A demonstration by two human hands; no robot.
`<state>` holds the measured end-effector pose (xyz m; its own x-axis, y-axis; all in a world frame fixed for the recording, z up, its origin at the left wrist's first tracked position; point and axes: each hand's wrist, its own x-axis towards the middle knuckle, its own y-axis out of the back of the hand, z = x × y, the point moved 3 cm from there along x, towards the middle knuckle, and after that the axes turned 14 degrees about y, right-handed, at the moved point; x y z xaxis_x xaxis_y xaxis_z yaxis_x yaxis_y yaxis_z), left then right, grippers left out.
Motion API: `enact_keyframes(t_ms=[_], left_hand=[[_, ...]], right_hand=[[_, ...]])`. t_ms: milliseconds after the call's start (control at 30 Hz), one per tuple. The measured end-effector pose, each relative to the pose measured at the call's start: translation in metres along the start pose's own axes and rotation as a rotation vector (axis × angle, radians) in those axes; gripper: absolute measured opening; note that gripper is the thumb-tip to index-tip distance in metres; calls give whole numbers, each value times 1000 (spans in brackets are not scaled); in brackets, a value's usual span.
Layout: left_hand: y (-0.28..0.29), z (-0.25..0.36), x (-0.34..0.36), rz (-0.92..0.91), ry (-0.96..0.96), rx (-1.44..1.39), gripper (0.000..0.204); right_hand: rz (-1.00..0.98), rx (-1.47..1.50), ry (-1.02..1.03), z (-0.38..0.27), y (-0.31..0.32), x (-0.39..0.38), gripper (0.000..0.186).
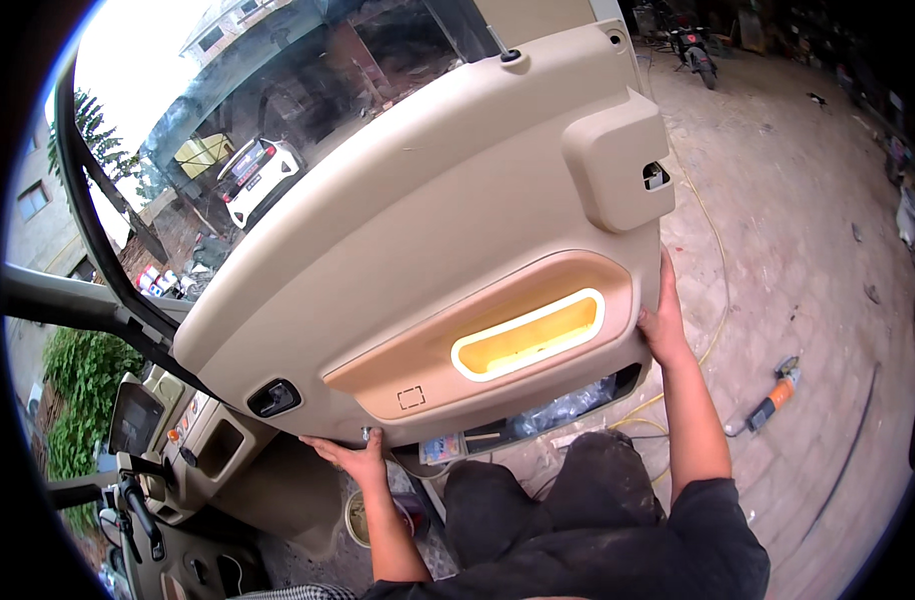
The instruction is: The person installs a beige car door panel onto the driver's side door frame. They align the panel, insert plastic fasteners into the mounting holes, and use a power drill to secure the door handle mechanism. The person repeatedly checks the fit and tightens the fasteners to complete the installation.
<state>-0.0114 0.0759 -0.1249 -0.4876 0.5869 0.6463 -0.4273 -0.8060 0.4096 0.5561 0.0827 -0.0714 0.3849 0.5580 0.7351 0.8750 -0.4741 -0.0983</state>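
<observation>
A large beige door panel (448,215) of a vehicle fills the middle, below the window glass. A peach-coloured armrest area surrounds a bright yellow recess (538,335) with a white rim. At its lower left is a dark oval insert (274,398). My left hand (353,460) holds the lower edge, thumb up against it and fingers stretched along its underside. On the right side edge, my right hand (664,322) grips the panel, its thumb in front and fingers upright along the edge. The panel's back is hidden.
Left of the panel stands the vehicle's dashboard (203,450). A bucket (358,520) is beside my left forearm. An orange and grey power tool (775,397) lies on the floor at right, near a yellow cable (723,290). A motorcycle (696,52) stands farther back.
</observation>
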Motion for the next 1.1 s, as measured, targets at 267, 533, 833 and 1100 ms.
enact_keyframes(t_ms=[267,533,833,1100], left_hand=[[33,6,-7,15,121,96,137],[21,48,-27,-104,319,58,139],[53,-26,-130,-128,464,-69,74],[105,-61,-194,-42,498,-31,19]], right_hand=[[62,12,13,20,-26,-1,101],[191,156,15,88,53,-5,38],[-15,-122,38,75,47,21,38],[-82,-158,26,69,34,12,38]])
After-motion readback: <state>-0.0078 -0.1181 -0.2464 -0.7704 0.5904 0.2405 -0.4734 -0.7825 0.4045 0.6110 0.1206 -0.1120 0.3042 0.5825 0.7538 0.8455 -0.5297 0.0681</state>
